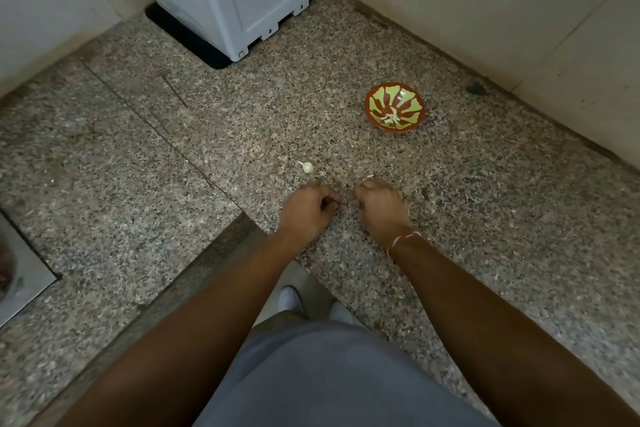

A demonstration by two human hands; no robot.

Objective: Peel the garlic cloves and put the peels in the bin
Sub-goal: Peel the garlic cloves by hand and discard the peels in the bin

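On counter: curled hands (308, 206), clove (307, 167).

Both forearms are bare, with no sleeve showing anywhere along them. A thin thread band (403, 241) in red and white circles the right wrist, just behind the right hand (377, 206); the left hand (308, 206) and its wrist carry nothing. Below the thread band, a plain grey garment (322, 374) covers the body, smooth and unmarked. Beyond the garment's upper edge, two white shoes (290, 298) peek out side by side, their toes rounded and plain.
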